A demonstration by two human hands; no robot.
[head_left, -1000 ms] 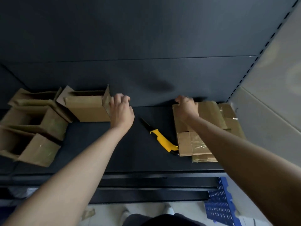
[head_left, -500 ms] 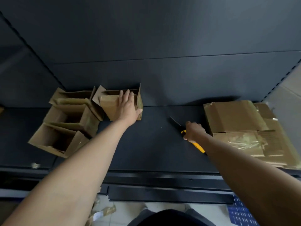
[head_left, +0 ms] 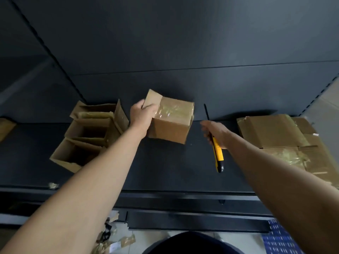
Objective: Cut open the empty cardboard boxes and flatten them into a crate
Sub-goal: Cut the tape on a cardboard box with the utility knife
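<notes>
My left hand (head_left: 142, 117) grips a small brown cardboard box (head_left: 172, 121) by its left end, holding it tilted above the dark shelf with its taped side facing up. To its right, my right hand (head_left: 214, 132) holds a yellow and black utility knife (head_left: 217, 153) with the blade pointing up and away from me. The blade tip is a short way right of the box, not touching it. A stack of flattened boxes (head_left: 271, 131) lies at the right end of the shelf.
Three open cardboard boxes (head_left: 88, 132) lie clustered on the shelf (head_left: 165, 165) at the left. A dark back panel rises behind it. Tape scraps (head_left: 113, 239) litter the floor below, and a blue crate corner (head_left: 277, 239) shows at the bottom right.
My left hand lifted one box from the cluster and brought it to the middle, turned taped side up. My right hand picked the knife up off the shelf.
</notes>
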